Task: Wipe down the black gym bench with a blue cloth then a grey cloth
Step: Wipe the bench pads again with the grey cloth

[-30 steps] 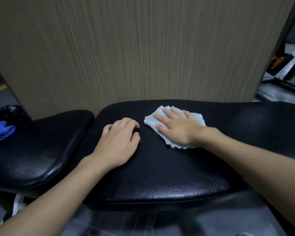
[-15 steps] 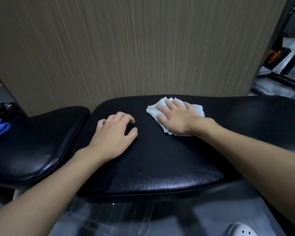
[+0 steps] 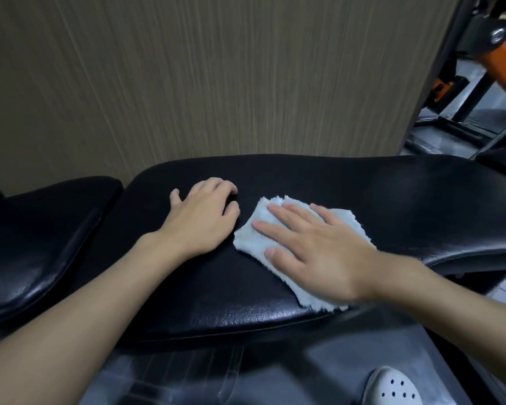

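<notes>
Beige striped wall [image 3: 216,83] behind black bench [image 3: 421,206]; grey floor [image 3: 275,375], white shoe [image 3: 392,388] below it. Right hand [image 3: 319,252] flat, fingers straight, pressing pale cloth [image 3: 250,239] on bench top. Left hand [image 3: 202,217] rests on bench, fingers loosely curled, empty.

Bare L hand [image 3: 200,220] & R hand [image 3: 313,252], forearms unsleeved; white holed shoe [image 3: 392,388], prob. a clog.

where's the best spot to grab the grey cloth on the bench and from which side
The grey cloth lies flat on the bench, with the right hand pressing on its middle. Its left edge is uncovered, so a pinch grip there, coming from above and the left, likely works best. The flat fabric has no raised part to wrap around.
</notes>
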